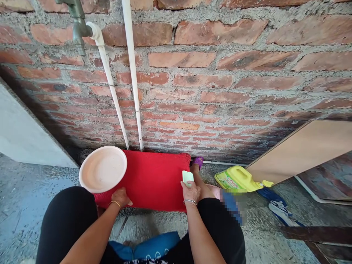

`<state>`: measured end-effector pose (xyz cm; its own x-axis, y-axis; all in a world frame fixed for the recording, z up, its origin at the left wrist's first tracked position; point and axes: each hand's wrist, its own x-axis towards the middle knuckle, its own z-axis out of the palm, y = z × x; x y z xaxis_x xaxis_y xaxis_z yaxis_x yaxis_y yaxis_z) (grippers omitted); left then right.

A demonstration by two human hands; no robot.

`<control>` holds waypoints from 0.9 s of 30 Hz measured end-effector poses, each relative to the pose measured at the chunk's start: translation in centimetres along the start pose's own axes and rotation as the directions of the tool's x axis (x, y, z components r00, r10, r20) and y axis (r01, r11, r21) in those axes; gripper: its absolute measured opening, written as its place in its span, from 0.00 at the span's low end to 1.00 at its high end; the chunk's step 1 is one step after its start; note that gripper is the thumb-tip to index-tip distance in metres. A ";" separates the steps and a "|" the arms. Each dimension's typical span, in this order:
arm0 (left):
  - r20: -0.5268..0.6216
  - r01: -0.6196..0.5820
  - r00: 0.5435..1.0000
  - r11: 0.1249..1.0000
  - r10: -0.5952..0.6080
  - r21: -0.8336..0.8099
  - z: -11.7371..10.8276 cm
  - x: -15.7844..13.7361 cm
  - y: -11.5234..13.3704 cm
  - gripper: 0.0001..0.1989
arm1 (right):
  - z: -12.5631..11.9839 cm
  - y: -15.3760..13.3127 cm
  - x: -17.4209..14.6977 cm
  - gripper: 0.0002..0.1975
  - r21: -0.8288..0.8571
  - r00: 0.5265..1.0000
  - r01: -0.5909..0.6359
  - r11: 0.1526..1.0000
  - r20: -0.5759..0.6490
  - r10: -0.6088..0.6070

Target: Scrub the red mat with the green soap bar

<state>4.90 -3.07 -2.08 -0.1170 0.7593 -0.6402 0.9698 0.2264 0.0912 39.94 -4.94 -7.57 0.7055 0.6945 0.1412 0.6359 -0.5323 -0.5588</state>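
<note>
A red cloth [156, 176] is spread over a low, board-like surface in front of my knees. At its near edge, just below the basin, my left hand [121, 197] is closed against the cloth; its fingers are mostly hidden and the thumb points right. My right hand [191, 191] grips a pale green scrubbing brush [188, 177] over the cloth's right end. Only the flat back of the brush shows; any bristles are hidden below. A pale pink plastic basin [103, 169] sits on the cloth's left end and appears to hold nothing.
Two white pipes [132, 73] and a tap [78, 29] run along the brick wall [192, 77]. To the right lie a yellow detergent jug [238, 178], a leaning brown board [310, 146] and a flip-flop [282, 212]. A grey panel [30, 128] stands left, beside wet floor [24, 194].
</note>
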 end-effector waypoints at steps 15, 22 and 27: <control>-0.008 -0.004 1.000 1.000 0.004 0.005 -0.4 -0.6 0.1 0.28 | 2.0 -6.0 -3.8 0.10 0.014 0.838 0.436 0.900 0.358 -0.412; 0.022 0.015 1.000 1.000 -0.015 0.011 -0.9 -0.9 0.6 0.28 | 0.1 -0.9 0.9 0.18 -0.022 0.999 -0.018 1.000 0.046 0.019; 0.009 0.005 1.000 1.000 -0.005 0.015 -1.0 -1.2 0.6 0.28 | 1.8 -6.5 -3.5 0.13 0.118 0.873 0.379 0.918 0.282 -0.397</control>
<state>5.37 -3.27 -0.52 -0.1202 0.7523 -0.6477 0.9721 0.2215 0.0768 32.78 -3.06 -5.94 0.2755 0.9544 0.1153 0.8144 -0.1680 -0.5554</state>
